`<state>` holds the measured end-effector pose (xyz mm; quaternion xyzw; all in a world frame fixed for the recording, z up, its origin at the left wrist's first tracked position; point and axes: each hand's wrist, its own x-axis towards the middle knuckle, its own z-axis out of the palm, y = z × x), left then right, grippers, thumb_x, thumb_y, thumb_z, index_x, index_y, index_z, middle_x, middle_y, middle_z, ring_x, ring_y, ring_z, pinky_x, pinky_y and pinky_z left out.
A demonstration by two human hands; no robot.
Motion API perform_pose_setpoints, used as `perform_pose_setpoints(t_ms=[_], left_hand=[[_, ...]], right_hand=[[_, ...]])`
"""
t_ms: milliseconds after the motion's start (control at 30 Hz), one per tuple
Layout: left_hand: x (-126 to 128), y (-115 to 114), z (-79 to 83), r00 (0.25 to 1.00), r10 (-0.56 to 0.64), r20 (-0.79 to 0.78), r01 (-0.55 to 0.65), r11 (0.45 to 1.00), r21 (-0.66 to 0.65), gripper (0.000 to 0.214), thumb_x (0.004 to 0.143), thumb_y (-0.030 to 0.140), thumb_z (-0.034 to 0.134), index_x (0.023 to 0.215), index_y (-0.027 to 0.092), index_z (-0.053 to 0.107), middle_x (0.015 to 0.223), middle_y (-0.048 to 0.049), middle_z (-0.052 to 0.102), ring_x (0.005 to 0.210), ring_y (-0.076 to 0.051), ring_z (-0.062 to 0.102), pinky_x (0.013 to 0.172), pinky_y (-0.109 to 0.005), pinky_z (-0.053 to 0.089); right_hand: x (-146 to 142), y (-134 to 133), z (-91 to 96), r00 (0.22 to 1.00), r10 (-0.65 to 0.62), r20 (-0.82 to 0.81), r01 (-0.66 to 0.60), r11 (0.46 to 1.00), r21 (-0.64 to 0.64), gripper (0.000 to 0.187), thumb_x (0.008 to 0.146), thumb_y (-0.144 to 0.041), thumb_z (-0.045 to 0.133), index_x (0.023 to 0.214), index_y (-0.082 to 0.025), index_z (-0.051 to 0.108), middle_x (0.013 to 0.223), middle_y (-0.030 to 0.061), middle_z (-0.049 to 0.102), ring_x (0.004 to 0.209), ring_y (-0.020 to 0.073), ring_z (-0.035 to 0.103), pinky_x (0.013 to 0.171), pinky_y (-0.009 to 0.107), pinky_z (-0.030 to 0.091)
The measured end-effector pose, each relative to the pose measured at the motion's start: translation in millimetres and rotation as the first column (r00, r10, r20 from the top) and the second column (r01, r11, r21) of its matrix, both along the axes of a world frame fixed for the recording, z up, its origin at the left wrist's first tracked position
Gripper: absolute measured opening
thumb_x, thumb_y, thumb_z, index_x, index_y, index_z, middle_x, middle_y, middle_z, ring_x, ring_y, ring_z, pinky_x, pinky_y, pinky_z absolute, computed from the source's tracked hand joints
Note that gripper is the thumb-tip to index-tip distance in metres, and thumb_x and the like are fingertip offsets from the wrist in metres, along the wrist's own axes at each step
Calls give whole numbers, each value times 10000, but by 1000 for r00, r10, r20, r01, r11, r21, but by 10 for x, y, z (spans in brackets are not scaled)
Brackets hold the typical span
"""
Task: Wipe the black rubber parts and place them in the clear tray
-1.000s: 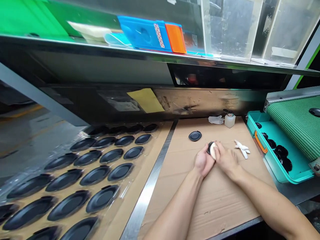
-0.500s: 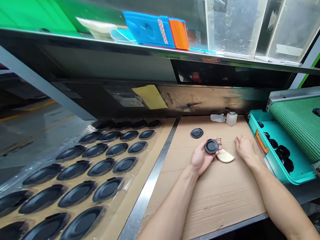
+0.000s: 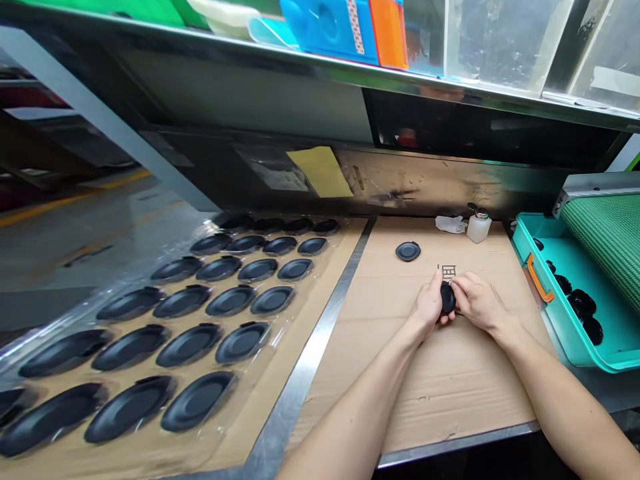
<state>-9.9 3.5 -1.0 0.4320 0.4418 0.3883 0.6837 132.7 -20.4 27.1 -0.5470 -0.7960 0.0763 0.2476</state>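
My left hand (image 3: 427,303) is wrapped around a round black plastic cap (image 3: 447,298), which is turned on edge and partly covered by my fingers. Against the cap's upper right edge, the fingers of my right hand (image 3: 475,298) are pinched together. A tiny pale spot shows at those fingertips, too small to name. Both hands are just above the cardboard sheet (image 3: 380,373). Beyond them lies a second black cap (image 3: 408,251), flat on the cardboard.
At left, a clear plastic tray (image 3: 280,333) holds rows of black caps. A bottle (image 3: 479,227) and crumpled white tissue (image 3: 450,224) stand at the back. To the right, a teal bin (image 3: 545,327) with black parts sits beside a green conveyor belt (image 3: 605,233).
My right hand has moved left to meet the cap in my left hand, and the cap has been tilted up. The cream half-round pad no longer shows. The view has shifted.
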Motion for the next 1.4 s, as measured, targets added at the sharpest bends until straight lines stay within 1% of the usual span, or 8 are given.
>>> perform_pose_setpoints(t_ms=[133, 300, 600, 800, 933, 1100, 1267, 1400], left_hand=[[10, 2, -25, 994, 13, -106, -8, 999, 41, 746, 925, 748, 298, 605, 166, 637, 415, -86, 579, 292, -142, 472, 325, -240, 275], [21, -54, 87, 965, 50, -259, -10, 988, 154, 726, 968, 674, 312, 500, 189, 582, 363, -67, 519, 280, -137, 449, 335, -247, 256], [2, -83, 147, 978, -1, -206, 48, 974, 223, 678, 978, 619, 370, 484, 193, 555, 362, -43, 499, 305, -136, 465, 358, -249, 264], [24, -134, 205, 952, 5, -307, 98, 942, 320, 695, 988, 606, 313, 461, 198, 509, 377, -48, 512, 375, -153, 506, 430, -260, 361], [32, -136, 189, 952, 1, -305, 96, 947, 305, 694, 989, 608, 290, 480, 200, 527, 390, -51, 527, 365, -155, 512, 416, -262, 357], [33, -125, 157, 960, 5, -281, 67, 966, 249, 705, 965, 660, 289, 500, 201, 553, 387, -57, 526, 318, -163, 491, 350, -264, 319], [45, -129, 121, 967, 8, -254, 65, 958, 278, 700, 974, 634, 305, 498, 194, 568, 392, -67, 534, 325, -163, 506, 349, -256, 344], [39, -79, 85, 989, -15, -147, 36, 990, 139, 636, 986, 571, 344, 590, 161, 626, 417, -73, 555, 318, -153, 492, 330, -240, 323]], right_hand=[[-15, -26, 70, 985, -49, 165, 53, 998, -22, 277, 1015, -269, 431, 954, -215, 696, 968, 56, 671, 830, 163, 609, 764, 245, 432], [-2, -12, 69, 969, -61, 240, 56, 998, 29, 300, 1010, -271, 416, 897, -200, 685, 943, 63, 682, 795, 163, 606, 729, 252, 412], [24, -4, 83, 963, -56, 264, 46, 998, 43, 284, 1000, -266, 438, 878, -194, 684, 928, 66, 699, 784, 166, 619, 712, 258, 404], [52, -35, 128, 952, -33, 305, 22, 999, 40, 230, 973, -234, 493, 863, -191, 689, 922, 49, 718, 757, 161, 631, 685, 266, 392], [71, -2, 72, 960, -14, 280, -20, 993, 119, 246, 986, -234, 476, 869, -189, 688, 907, 49, 710, 780, 157, 628, 714, 259, 401], [87, 9, 80, 961, -9, 275, -12, 997, 75, 210, 955, -221, 529, 812, -196, 680, 878, 31, 717, 731, 145, 620, 663, 254, 384], [84, 20, 48, 966, 4, 258, -44, 988, 147, 238, 976, -236, 493, 859, -190, 694, 882, 48, 708, 758, 152, 621, 711, 251, 401], [103, 38, 12, 977, -1, 212, -24, 993, 115, 221, 965, -257, 515, 868, -212, 709, 884, 31, 719, 760, 151, 630, 694, 249, 403]])
